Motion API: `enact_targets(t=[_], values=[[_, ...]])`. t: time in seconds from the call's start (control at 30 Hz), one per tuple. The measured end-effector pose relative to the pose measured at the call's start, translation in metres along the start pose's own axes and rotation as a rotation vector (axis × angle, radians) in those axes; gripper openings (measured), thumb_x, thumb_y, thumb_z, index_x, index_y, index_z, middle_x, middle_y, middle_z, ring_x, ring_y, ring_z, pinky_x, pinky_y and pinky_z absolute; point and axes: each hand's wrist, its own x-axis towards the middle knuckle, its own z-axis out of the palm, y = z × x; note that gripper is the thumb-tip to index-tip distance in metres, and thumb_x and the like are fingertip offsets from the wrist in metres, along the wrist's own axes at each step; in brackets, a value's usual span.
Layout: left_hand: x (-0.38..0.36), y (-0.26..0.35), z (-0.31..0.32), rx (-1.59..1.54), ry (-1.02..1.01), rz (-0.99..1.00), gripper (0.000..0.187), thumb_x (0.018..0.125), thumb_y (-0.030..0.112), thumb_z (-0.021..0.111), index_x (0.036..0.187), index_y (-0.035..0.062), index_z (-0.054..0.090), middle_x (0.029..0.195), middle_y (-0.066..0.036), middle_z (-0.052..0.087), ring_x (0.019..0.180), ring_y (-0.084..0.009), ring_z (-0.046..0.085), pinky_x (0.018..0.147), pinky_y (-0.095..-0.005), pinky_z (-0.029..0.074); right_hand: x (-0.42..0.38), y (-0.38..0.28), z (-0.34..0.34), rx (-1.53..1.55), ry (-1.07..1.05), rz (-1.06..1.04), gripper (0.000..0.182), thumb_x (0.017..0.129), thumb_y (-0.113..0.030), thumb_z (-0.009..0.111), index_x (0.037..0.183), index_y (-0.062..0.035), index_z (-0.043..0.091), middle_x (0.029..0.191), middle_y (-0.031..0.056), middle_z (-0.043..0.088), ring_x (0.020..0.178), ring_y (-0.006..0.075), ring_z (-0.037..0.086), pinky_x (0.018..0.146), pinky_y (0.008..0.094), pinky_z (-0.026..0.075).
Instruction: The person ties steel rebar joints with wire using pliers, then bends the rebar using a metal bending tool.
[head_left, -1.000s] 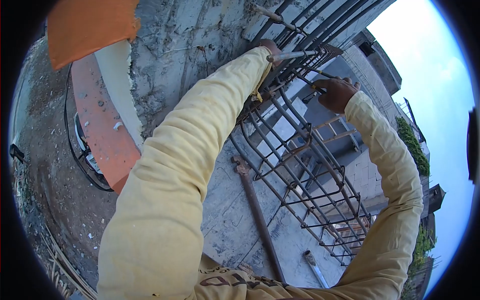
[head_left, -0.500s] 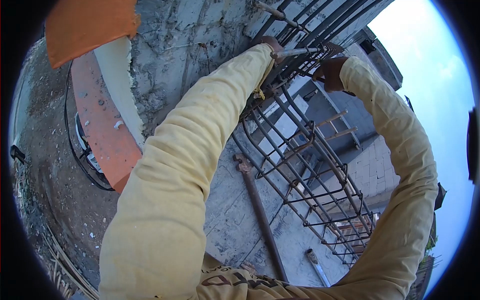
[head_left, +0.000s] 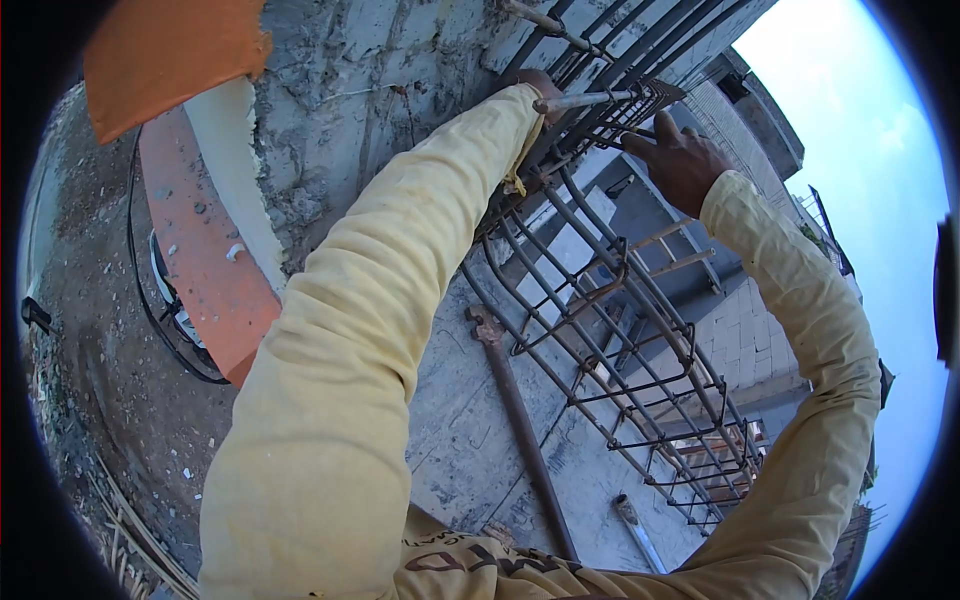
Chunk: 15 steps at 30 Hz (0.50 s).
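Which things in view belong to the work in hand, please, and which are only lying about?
In the work, it seems:
- steel bar cage
- left hand, partly hidden among the bars
- right hand, by the bars

Lying about, apparently:
- long rusty tool on the slab
- short pale pipe near it

Open air between dark steel rebar cage (head_left: pixel 648 385) and cream right sleeve (head_left: pixel 840 345). Round grey metal rod (head_left: pixel 590 101) juts beside left hand (head_left: pixel 540 82); rough grey concrete wall (head_left: pixel 345 130) blocks beyond.
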Motion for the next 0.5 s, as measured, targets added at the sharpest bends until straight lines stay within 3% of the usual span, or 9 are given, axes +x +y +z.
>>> enact_targets(t=[0.13, 0.33, 0.43, 0.5], values=[[-0.002, 0.000, 0.000, 0.090, 0.032, 0.013, 0.036, 0.077, 0.039, 0.066, 0.100, 0.0135, 0.075, 0.102, -0.013, 0.073, 0.096, -0.0244, 0.071, 0.085, -0.0367, 0.055, 0.000, -0.006, -0.006, 0.137, 0.056, 0.137, 0.035, 0.098, -0.013, 0.046, 0.133, -0.0134, 0.053, 0.126, 0.0221, 0.052, 0.096, 0.0393, 0.067, 0.085, 0.0476, 0.057], [-0.009, 0.003, -0.005, 0.117, -0.024, 0.048, 0.033, 0.080, 0.033, 0.064, 0.105, 0.0144, 0.074, 0.102, -0.012, 0.073, 0.096, -0.0222, 0.071, 0.088, -0.0368, 0.053, 0.015, 0.009, 0.028, 0.209, -0.019, 0.117, 0.029, 0.100, -0.022, 0.049, 0.113, 0.0007, 0.062, 0.093, 0.0191, 0.068, 0.090, 0.0367, 0.069, 0.082, 0.0480, 0.054], [-0.014, 0.007, -0.008, 0.048, -0.023, -0.030, 0.031, 0.079, 0.031, 0.065, 0.104, 0.0149, 0.074, 0.102, -0.011, 0.073, 0.096, -0.0224, 0.071, 0.088, -0.0366, 0.054, 0.024, 0.013, 0.052, 0.295, 0.032, 0.015, 0.034, 0.100, -0.028, 0.052, 0.095, 0.0023, 0.066, 0.072, 0.0172, 0.066, 0.069, 0.0299, 0.070, 0.072, 0.0440, 0.057], [-0.014, 0.007, -0.008, 0.100, -0.002, -0.012, 0.029, 0.078, 0.031, 0.066, 0.101, 0.0139, 0.075, 0.101, -0.011, 0.073, 0.094, -0.0227, 0.071, 0.086, -0.0364, 0.054, 0.024, 0.015, 0.055, 0.526, -0.059, 0.070, 0.035, 0.100, -0.029, 0.053, 0.090, 0.0021, 0.066, 0.067, 0.0138, 0.065, 0.061, 0.0259, 0.067, 0.066, 0.0421, 0.057]])
